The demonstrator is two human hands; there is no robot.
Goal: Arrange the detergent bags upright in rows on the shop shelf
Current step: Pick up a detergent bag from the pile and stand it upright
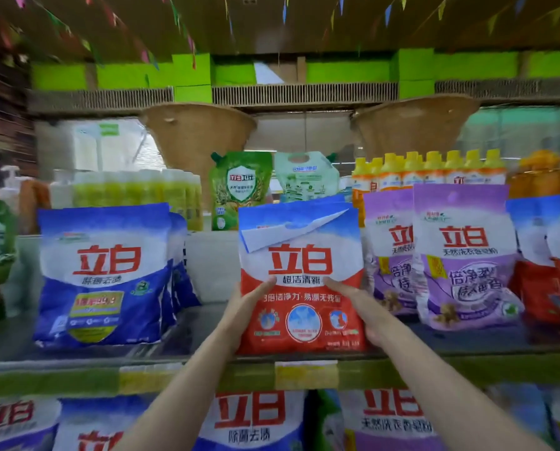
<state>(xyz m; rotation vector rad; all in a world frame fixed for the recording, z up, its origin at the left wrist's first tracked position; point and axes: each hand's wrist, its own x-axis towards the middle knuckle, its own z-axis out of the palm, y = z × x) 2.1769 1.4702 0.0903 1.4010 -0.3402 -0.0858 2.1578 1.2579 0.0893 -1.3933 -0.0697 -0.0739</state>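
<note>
The red bag (299, 278) stands upright at the front edge of the shelf (77, 359), held from both sides. It is a soft, glossy plastic pouch, red below, white in the middle with large red characters, and blue on top, where a corner of the flap is folded down and shows its white underside. The left hand (242, 315) grasps the bag's left edge, thumb laid across the front and fingers hidden behind; the right hand (358, 312) grasps its right edge the same way.

Left of the red bag, across an open gap of bare shelf, a blue bag (104, 278) of the same shape stands upright with more behind it. Just right of the red bag stand two purple bags (464, 258), crinkled and shiny, the nearer one almost touching it. Behind the red bag are a green pouch (239, 190) with a spout and yellow-capped bottles (434, 170). Below the red bag, the shelf's green front strip carries a yellow label (306, 374).
</note>
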